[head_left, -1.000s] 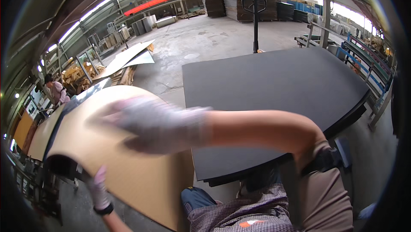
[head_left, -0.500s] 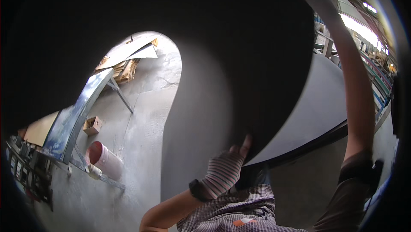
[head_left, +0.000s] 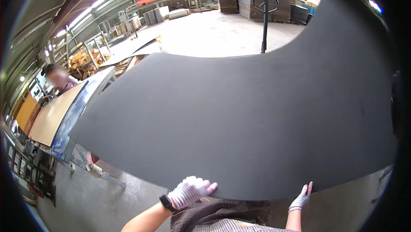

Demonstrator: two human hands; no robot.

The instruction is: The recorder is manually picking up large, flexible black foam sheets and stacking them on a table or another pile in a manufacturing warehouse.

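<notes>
While both gloved hands, left hand [head_left: 190, 190] and right hand [head_left: 301, 197], grasp only the near edge of the big dark sheet [head_left: 239, 120] spreading away from the fingers, it could sag, slip or swing into the pallet jack handle [head_left: 265, 7] beyond.

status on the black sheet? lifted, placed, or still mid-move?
Mid-move. Done: the black sheet is up off any surface, spread wide in front of the person. In hand: the left hand and right hand, both gloved, hold its near edge. Left: it is not set down anywhere yet; the tan board on the bench at far left lies apart from it.
</notes>
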